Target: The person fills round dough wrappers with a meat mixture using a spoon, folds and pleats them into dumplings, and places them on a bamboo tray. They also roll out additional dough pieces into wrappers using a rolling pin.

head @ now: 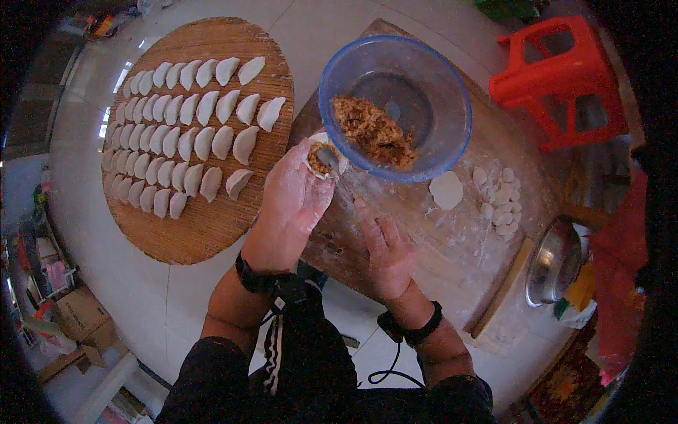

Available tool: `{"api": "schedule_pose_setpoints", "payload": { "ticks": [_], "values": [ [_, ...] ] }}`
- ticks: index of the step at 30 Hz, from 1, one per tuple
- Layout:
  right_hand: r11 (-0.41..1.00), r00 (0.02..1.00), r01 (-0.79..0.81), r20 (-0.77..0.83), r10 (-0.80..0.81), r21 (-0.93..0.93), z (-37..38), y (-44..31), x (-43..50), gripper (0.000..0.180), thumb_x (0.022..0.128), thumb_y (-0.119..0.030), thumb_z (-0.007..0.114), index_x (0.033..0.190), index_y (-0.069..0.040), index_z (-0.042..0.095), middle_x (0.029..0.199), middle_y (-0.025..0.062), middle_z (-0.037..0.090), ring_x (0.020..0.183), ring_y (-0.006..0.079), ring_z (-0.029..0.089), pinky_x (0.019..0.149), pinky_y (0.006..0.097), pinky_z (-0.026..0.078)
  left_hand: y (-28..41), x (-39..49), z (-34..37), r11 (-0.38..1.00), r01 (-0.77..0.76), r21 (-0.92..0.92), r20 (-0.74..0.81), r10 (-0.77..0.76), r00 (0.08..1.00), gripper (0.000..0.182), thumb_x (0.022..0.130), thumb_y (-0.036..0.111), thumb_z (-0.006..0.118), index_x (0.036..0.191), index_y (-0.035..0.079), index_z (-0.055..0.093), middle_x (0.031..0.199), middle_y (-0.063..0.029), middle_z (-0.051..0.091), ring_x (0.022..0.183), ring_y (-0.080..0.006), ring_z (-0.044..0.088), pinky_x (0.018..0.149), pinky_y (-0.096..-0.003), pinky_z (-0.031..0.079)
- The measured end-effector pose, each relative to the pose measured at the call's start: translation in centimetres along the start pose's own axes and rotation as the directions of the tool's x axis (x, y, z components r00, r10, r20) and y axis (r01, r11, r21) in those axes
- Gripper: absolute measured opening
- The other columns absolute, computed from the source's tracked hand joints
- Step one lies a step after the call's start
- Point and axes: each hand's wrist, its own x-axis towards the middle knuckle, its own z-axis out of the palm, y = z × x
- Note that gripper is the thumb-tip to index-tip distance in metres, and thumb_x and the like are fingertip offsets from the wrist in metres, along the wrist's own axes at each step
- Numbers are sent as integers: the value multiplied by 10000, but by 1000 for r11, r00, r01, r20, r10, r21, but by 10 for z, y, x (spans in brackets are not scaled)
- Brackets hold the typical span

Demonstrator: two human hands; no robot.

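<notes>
In my left hand (296, 191) lies a round dumpling wrapper (343, 161), cupped near the fingertips, with brown minced filling (316, 163) in its middle. The bowl of a metal spoon (328, 158) presses into that filling. Its handle runs down toward my right hand (389, 252), whose fingers seem closed around it, though the grip is partly hidden. Just beyond my hands, a clear plastic bowl with a blue rim (466, 130) holds a heap of filling (373, 130). A flat wrapper (446, 191) rests on the floured wooden board (339, 249).
Rows of folded dumplings (206, 106) cover much of a round slatted tray (196, 238) on the left. Small dough pieces (506, 204) cluster on the board's right. A wooden rolling pin (503, 289), a metal basin (553, 262) and a red plastic stool (556, 85) stand farther right.
</notes>
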Motion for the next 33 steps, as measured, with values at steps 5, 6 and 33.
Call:
{"api": "schedule_pose_setpoints", "payload": {
  "ticks": [5, 6, 33],
  "values": [
    [950, 988, -30, -135, 76, 310, -12, -3, -1, 402, 904, -79, 600, 1302, -109, 649, 1026, 95, 711, 764, 242, 662, 601, 381, 529, -2, 0, 3, 999, -28, 24, -55, 29, 998, 305, 1038, 211, 487, 1231, -3, 586, 1138, -108, 682, 1056, -233, 657, 925, -355, 547],
    [928, 981, -55, -153, 119, 367, -16, -2, 1, 356, 934, -94, 583, 1282, -100, 659, 1006, 97, 715, 754, 231, 660, 603, 377, 524, -3, -5, 7, 998, -52, 36, -107, 56, 993, 295, 1044, 215, 484, 1216, 0, 591, 1120, -109, 679, 1040, -236, 656, 916, -352, 543],
    [963, 943, 264, -225, -246, 57, -55, 3, 53, 353, 745, -200, 750, 1096, -220, 714, 1018, -2, 604, 974, 267, 573, 819, 449, 449, -11, -57, 61, 987, 51, 150, 174, -77, 982, 479, 1087, 397, 347, 1355, 24, 484, 1244, -120, 621, 1239, -248, 561, 1095, -390, 404]
  ]
}}
